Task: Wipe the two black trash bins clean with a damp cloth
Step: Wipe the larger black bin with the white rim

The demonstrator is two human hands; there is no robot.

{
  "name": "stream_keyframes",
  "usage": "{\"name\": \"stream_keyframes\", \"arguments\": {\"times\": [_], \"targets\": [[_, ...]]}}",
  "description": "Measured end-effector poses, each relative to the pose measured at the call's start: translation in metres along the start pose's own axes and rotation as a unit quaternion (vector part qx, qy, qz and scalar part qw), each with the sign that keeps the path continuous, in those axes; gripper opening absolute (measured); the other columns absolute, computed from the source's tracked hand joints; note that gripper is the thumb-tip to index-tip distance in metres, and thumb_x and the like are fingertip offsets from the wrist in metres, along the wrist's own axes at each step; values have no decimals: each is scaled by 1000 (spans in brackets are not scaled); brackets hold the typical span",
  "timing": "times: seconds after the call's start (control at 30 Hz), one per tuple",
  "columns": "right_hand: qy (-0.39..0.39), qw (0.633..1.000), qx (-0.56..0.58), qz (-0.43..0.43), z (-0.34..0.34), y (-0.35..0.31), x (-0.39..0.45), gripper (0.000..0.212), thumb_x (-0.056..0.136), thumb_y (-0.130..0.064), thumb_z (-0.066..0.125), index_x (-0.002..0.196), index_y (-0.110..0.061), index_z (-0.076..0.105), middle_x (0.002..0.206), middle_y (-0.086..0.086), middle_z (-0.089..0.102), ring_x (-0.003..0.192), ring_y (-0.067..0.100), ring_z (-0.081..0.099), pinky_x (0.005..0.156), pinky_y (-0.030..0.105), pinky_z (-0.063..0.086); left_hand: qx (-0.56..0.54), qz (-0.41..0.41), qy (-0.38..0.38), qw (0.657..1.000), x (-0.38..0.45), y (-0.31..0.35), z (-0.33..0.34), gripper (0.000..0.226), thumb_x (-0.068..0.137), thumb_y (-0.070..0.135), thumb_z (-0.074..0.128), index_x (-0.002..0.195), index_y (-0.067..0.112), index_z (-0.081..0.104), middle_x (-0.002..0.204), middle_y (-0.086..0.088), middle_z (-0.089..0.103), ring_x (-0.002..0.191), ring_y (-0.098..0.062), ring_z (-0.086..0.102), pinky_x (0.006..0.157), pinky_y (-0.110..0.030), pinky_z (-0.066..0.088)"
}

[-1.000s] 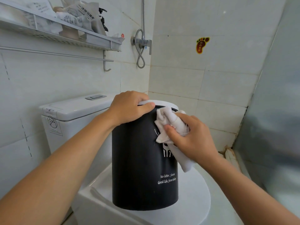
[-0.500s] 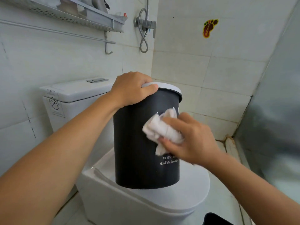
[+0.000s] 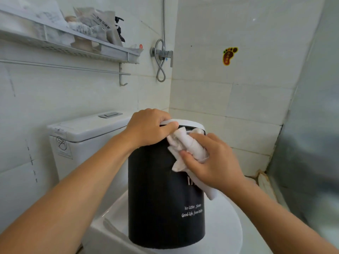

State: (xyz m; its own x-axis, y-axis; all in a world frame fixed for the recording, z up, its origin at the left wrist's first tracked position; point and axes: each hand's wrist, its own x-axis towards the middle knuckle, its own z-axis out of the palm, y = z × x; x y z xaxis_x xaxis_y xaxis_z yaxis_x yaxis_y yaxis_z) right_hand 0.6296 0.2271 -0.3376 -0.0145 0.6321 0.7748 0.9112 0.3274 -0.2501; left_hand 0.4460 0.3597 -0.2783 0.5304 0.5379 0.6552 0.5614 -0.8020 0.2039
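A black round trash bin (image 3: 157, 195) with a white rim and white lettering stands upright on the closed toilet lid (image 3: 225, 228). My left hand (image 3: 146, 129) grips the bin's rim at its near left side, thumb along the rim. My right hand (image 3: 214, 162) holds a bunched white cloth (image 3: 187, 145) and presses it against the upper front of the bin, just below the rim. A tail of the cloth hangs down under my palm. Only one bin is in view.
The white toilet cistern (image 3: 82, 132) stands behind left. A wall shelf (image 3: 73, 46) with packets and a towel rail hang above it. A shower valve with hose (image 3: 162, 55) sits in the corner. A frosted glass partition (image 3: 311, 143) closes off the right.
My right hand has carried the cloth up from the middle of the bin's side to just under the rim. The left hand keeps its grip on the rim. The camera has tilted upward.
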Motion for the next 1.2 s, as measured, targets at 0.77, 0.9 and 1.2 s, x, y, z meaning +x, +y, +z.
{"name": "stream_keyframes", "arguments": {"times": [0.77,0.9,1.2], "targets": [[29,999,-17,19,0,6,12,35,81,-61,59,107,-41,71,81,-17,52,68,9,56,59,33,48,-31,-5,-1,1000,-5,-3,-4,53,82,65,41,64,16,41,57,6,40,60,-16,38,60,-36,30],[21,995,8,99,2,23,3,32,84,-59,56,93,-31,66,79,-9,64,76,10,60,67,38,50,-45,-33,5,998,-6,-7,-7,49,85,57,48,62,17,34,55,5,37,59,-18,38,59,-36,27],[-133,962,-104,-213,7,-20,-88,51,80,-55,68,125,-32,66,91,-5,53,70,20,52,50,29,44,-55,-47,0,997,-4,-10,-7,49,84,56,50,61,18,31,55,5,33,61,-19,36,59,-36,27]]}}
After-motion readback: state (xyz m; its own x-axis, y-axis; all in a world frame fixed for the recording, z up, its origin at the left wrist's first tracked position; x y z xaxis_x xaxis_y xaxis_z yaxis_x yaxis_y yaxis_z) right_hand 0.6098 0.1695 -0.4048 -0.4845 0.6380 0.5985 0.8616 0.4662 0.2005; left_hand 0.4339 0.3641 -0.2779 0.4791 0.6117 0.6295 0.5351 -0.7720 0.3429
